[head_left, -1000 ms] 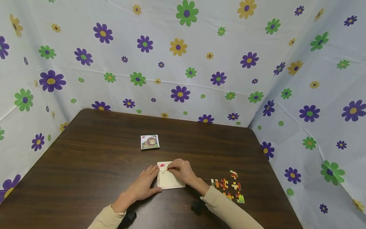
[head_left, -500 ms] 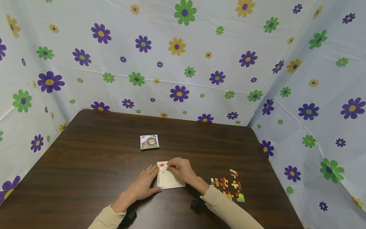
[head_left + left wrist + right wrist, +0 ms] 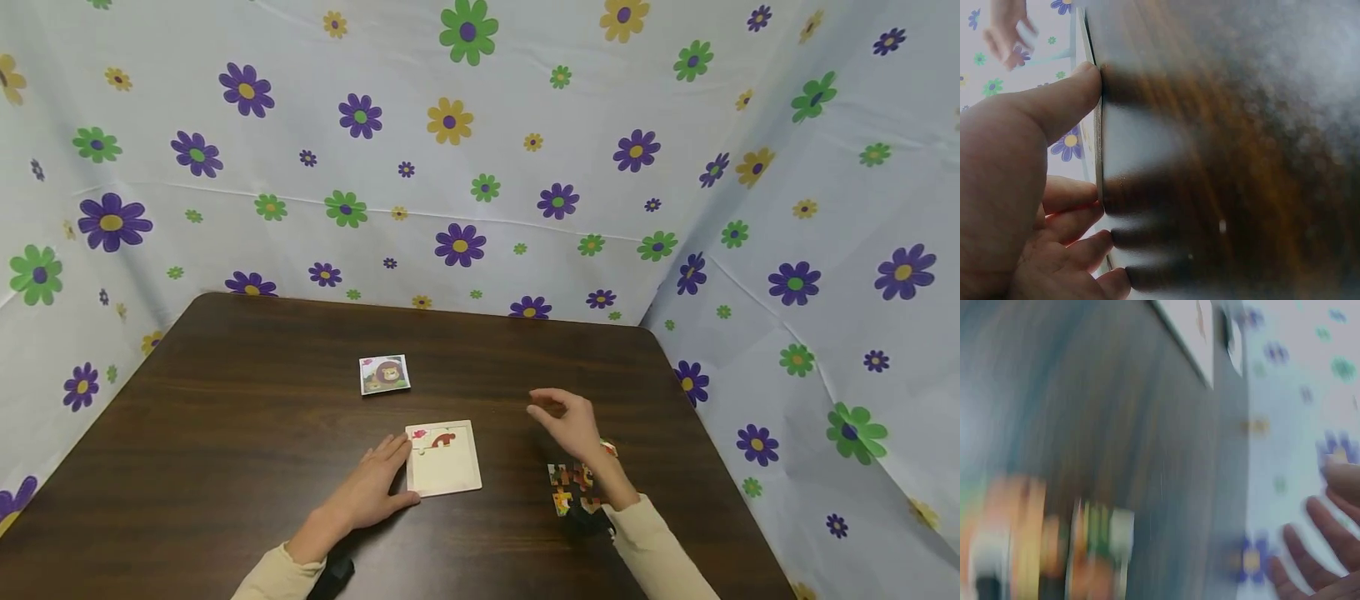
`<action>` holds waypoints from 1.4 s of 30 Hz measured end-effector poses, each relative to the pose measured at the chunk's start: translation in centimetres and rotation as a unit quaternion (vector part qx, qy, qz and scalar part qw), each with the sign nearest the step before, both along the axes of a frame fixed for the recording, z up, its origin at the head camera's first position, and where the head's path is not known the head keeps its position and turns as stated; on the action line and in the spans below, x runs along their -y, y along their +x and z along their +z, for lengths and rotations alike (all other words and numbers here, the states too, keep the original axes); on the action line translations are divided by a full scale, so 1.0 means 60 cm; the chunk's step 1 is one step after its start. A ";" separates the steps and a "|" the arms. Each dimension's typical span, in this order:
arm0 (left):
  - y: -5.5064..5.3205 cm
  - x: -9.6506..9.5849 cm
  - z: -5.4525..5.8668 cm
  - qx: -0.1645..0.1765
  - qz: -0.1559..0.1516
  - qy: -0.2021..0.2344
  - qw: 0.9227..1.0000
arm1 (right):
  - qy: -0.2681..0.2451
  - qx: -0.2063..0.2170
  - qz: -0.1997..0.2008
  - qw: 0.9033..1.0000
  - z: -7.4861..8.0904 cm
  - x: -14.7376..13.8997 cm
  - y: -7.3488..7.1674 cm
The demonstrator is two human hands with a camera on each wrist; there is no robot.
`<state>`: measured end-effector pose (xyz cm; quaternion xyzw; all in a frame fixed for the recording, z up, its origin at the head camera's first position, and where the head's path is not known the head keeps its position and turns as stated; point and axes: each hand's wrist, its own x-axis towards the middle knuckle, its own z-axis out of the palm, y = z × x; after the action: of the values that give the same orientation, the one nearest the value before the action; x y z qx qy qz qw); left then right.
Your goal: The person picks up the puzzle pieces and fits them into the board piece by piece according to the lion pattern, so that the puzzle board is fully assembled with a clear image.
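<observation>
A pale square puzzle tray [image 3: 448,475] lies mid-table, with two joined pieces along its top: one with a pink flower [image 3: 418,434], one with a brown curve [image 3: 444,440]. My left hand [image 3: 366,492] rests along the tray's left side; in the left wrist view its thumb [image 3: 1066,103] and fingertips touch the edge. My right hand [image 3: 568,425] is raised to the right of the tray, fingers loosely bent and holding nothing. Below it and its wrist are several loose jigsaw pieces [image 3: 559,477], partly hidden by the forearm and blurred in the right wrist view.
Behind the tray lies a square picture card [image 3: 384,375] showing a lion. The dark wooden table [image 3: 285,400] is bordered at the back and sides by a white flower-print cloth [image 3: 510,167]. Black wrist gear [image 3: 333,577] sits under my left sleeve.
My right hand has let go of the brown-curved piece, leaving it in the tray's top row, and has moved right over the loose pieces. My left hand stays at the tray's edge.
</observation>
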<state>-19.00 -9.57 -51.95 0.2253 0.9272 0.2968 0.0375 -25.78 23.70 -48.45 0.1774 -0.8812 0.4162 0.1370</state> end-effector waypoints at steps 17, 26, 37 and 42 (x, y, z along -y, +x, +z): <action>0.001 0.002 -0.001 -0.014 -0.007 -0.003 1.000 | 0.198 0.240 -0.241 0.920 -0.035 -0.169 0.057; 0.003 0.003 -0.004 -0.010 -0.010 0.002 1.000 | 0.188 0.209 -0.229 0.932 -0.049 -0.167 0.047; 0.004 0.003 -0.005 -0.004 -0.010 0.012 1.000 | 0.141 0.166 -0.239 0.946 -0.029 -0.135 0.041; 0.006 0.002 -0.006 -0.002 -0.009 0.011 1.000 | 0.081 0.127 -0.205 0.967 -0.014 -0.104 0.016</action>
<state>-18.67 -9.71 -52.29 0.2351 0.9218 0.3060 0.0360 -24.81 29.94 -49.29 -0.0508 -0.9397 0.3256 0.0919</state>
